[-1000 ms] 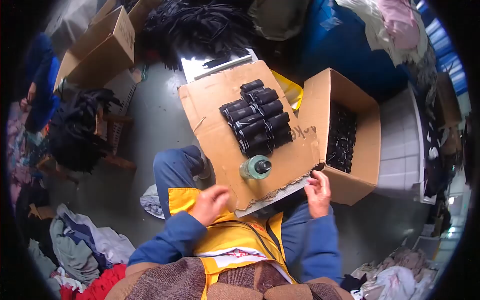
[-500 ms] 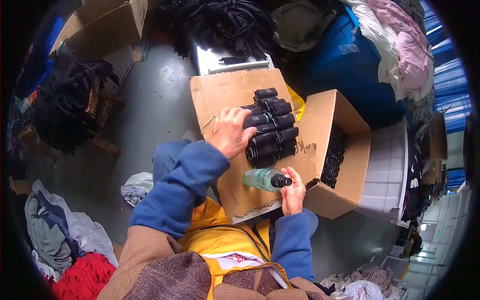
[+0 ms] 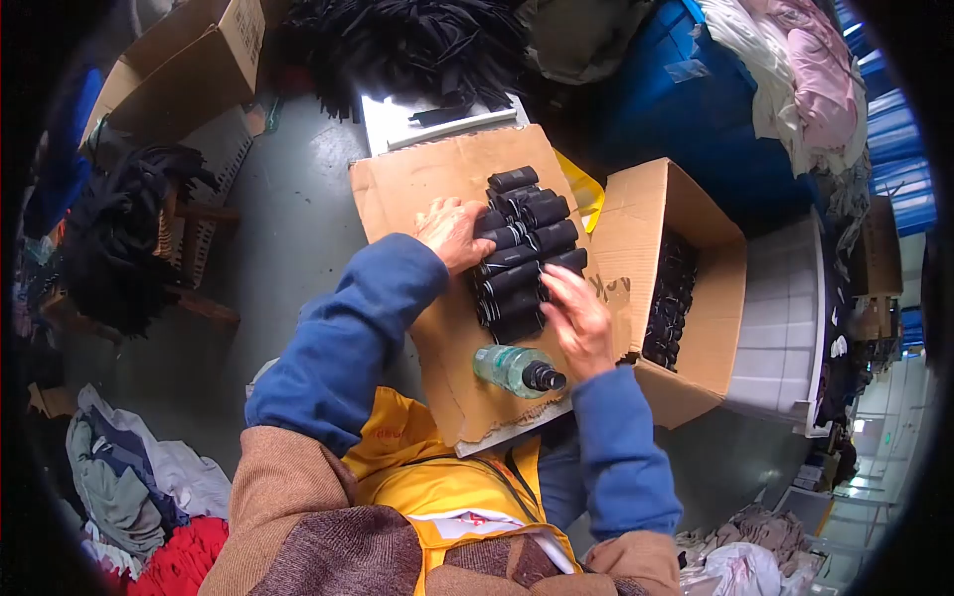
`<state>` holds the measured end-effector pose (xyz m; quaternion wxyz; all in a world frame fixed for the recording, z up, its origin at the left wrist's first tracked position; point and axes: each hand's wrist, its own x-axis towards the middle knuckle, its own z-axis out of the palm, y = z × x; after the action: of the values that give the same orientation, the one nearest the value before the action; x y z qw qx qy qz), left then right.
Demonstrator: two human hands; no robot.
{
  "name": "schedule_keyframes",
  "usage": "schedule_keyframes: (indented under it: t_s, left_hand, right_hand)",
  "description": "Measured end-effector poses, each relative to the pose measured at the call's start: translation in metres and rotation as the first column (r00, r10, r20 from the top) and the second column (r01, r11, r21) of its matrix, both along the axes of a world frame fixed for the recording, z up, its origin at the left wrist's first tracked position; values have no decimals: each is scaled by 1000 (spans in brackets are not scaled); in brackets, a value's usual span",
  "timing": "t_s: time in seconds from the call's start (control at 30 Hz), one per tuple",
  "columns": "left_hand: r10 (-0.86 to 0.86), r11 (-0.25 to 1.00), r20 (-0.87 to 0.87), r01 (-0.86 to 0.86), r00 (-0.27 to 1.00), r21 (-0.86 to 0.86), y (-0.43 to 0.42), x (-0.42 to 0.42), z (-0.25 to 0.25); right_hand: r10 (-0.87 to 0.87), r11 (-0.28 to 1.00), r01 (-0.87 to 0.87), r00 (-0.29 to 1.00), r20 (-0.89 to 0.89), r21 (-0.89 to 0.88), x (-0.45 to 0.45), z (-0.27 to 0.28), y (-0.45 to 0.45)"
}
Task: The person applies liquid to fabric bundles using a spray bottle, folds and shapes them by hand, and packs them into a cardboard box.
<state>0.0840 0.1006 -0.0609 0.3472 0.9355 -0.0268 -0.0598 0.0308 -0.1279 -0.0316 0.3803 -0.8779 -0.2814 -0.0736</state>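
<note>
Several rolled black cloth bundles [image 3: 517, 281], some with thin white stripes, lie in rows on a cardboard sheet [image 3: 407, 194]. My left hand [image 3: 452, 234] lies on the sheet at the left side of the rolls, fingers spread, thumb against them. At their lower right is my right hand [image 3: 581, 320], its thumb and fingers apart and reaching to the rolls; it covers part of that row. A clear greenish bottle [image 3: 507, 368] with a black cap lies on its side near the bottom of the sheet, apart from both hands.
An open cardboard box [image 3: 621, 214] holding more black rolls stands right of the sheet. Beyond the sheet are a white stand [image 3: 383, 124] and a heap of black strips [image 3: 417, 50]. A blue bin [image 3: 656, 129] stands upper right. Clothes [image 3: 129, 487] lie at lower left.
My right hand has let go of the bottle and moved up to the rolls. The bottle now lies on the cardboard. My left hand stays beside the rolls; the view has shifted slightly.
</note>
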Motion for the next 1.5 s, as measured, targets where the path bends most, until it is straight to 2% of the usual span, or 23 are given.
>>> schedule_keyframes:
  t_s: [0.03, 0.1, 0.13, 0.37, 0.43, 0.47, 0.5, 0.57, 0.6, 0.77, 0.83, 0.93, 1.03, 1.1, 1.2, 1.27, 1.5]
  left_hand:
    - [2, 1000, -19, -2, 1000, 9, 0, 2, -1]
    - [-17, 1000, -12, 17, 1000, -14, 2, 9, -7]
    - [-32, 998, -1, 32, 999, -46, 4, 12, -11]
    - [-46, 997, 75, 50, 996, -61, 5, 21, -23]
    - [-143, 972, -43, 132, 989, -194, 8, 21, -11]
    - [-170, 982, -75, 162, 983, -100, 7, 19, -6]
    - [-169, 982, -76, 161, 983, -98, 4, 15, -3]
    - [-95, 994, -52, 98, 994, 49, -3, 6, 0]
    - [-110, 993, -109, 114, 988, 27, -4, 8, -4]
    - [-80, 995, -68, 84, 994, 59, -13, 1, -1]
    - [-79, 990, -21, 76, 997, -121, -10, 3, -15]
    - [-98, 987, 30, 101, 995, -125, -10, 0, -21]
    - [-183, 980, -50, 178, 982, -91, -8, 3, -8]
    - [-195, 978, -32, 192, 980, -82, -11, 3, -8]
    - [-98, 994, -16, 97, 995, -48, -17, 3, -17]
    - [20, 966, 33, -11, 999, -259, -17, 0, -25]
    - [91, 883, -2, -82, 996, -463, -13, 1, -39]
  right_hand:
    - [70, 997, -67, 989, 129, -31, 12, -2, 8]
    - [164, 982, -137, 959, 231, -127, 27, -7, 19]
    - [162, 976, -117, 954, 254, -184, 29, -7, 25]
    - [176, 963, -92, 925, 337, -252, 36, -18, 26]
    - [170, 966, -85, 920, 353, -245, 35, -19, 26]
    - [164, 969, -79, 915, 369, -235, 35, -20, 27]
    - [164, 969, -80, 915, 369, -232, 34, -20, 28]
    - [161, 971, -73, 904, 397, -229, 32, -23, 27]
    - [159, 971, -71, 904, 397, -228, 32, -24, 26]
    - [177, 976, -109, 903, 391, -190, 28, -39, 20]
    - [177, 979, -120, 898, 402, -162, 28, -42, 19]
    - [160, 984, -108, 886, 435, -141, 27, -48, 19]
    - [161, 981, -97, 885, 437, -166, 24, -48, 18]
    - [193, 970, -100, 870, 453, -222, 25, -41, 18]
    - [220, 957, -110, 878, 426, -268, 24, -38, 19]
    - [227, 953, -120, 890, 395, -277, 22, -39, 20]
    - [219, 956, -129, 911, 350, -262, 23, -45, 18]
